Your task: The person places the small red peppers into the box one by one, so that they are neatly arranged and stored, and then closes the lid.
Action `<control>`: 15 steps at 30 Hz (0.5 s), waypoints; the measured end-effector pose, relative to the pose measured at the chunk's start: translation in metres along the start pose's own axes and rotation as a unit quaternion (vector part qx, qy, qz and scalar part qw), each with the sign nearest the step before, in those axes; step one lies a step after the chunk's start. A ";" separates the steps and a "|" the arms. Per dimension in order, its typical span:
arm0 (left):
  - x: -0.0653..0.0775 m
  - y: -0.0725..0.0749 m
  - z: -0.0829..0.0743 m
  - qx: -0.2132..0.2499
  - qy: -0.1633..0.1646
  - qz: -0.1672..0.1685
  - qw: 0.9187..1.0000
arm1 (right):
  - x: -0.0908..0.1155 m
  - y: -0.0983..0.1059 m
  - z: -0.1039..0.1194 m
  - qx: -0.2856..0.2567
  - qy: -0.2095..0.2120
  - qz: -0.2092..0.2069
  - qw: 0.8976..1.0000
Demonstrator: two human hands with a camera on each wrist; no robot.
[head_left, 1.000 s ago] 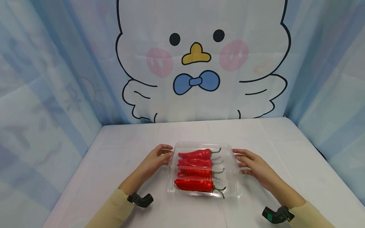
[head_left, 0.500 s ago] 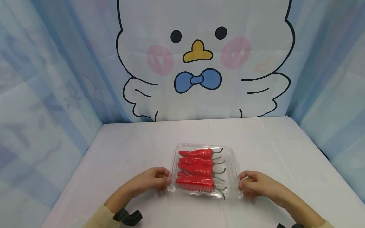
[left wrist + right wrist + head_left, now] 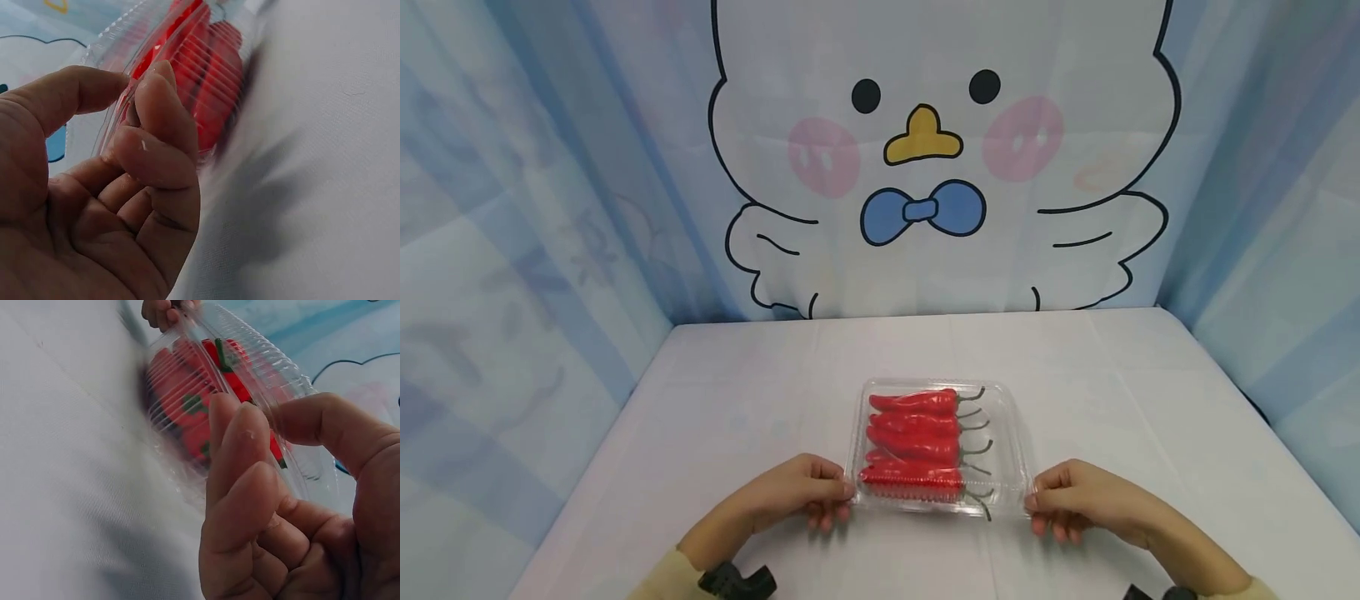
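A clear plastic clamshell box [image 3: 1009, 433] lies on the table in the middle of the head view. Inside are several red peppers [image 3: 917, 448] in a row, with thin green stems pointing right. My left hand [image 3: 801, 492] pinches the box's near left corner between thumb and index finger. At the near right corner, my right hand [image 3: 1078, 504] pinches the rim the same way. In the left wrist view, thumb and fingertips meet on the plastic rim [image 3: 112, 119], other fingers curled below. The right wrist view shows ribbed side wall [image 3: 178, 381] beyond the fingers.
A white cloth-covered table [image 3: 760, 375] runs back to a curtain [image 3: 925, 275] printed with a cartoon bird. Blue patterned curtains [image 3: 535, 250] stand on both sides. A black wrist camera [image 3: 737, 581] sits at the left sleeve.
Both hands have come down from the box's sides to its near corners and now pinch the rim there. The lid's bright ridge seen across the peppers has shifted to the near edge.
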State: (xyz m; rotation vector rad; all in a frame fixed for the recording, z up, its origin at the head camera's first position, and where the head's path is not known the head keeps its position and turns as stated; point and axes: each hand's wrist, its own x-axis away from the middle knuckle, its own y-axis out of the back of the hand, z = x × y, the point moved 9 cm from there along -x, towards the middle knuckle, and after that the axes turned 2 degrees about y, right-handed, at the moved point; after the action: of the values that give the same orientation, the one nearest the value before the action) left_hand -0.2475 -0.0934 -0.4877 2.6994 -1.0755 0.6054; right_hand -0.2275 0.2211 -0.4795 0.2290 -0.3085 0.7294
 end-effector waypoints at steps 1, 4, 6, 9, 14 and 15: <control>0.000 0.002 -0.001 -0.003 -0.002 -0.006 1.000 | -0.002 0.002 0.000 -0.003 -0.002 -0.009 1.000; -0.003 0.008 -0.003 -0.015 -0.009 -0.031 0.999 | -0.009 0.010 0.000 -0.012 -0.008 -0.039 0.999; -0.005 0.013 -0.004 -0.021 -0.014 -0.048 0.999 | -0.014 0.014 0.001 -0.016 -0.010 -0.059 0.998; -0.009 0.019 -0.006 -0.023 -0.019 -0.068 0.997 | -0.021 0.020 0.002 -0.024 -0.017 -0.085 0.996; -0.012 0.026 -0.008 -0.008 -0.021 -0.085 0.996 | -0.030 0.026 0.004 -0.031 -0.020 -0.108 0.993; -0.013 0.026 -0.008 -0.004 -0.020 -0.086 0.996 | -0.031 0.027 0.003 -0.034 -0.021 -0.111 0.993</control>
State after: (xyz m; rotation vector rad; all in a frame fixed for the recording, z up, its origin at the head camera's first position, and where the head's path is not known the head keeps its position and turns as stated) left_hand -0.2764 -0.1021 -0.4854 2.7711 -0.8399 0.5182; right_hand -0.2687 0.2204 -0.4846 0.2101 -0.3417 0.4943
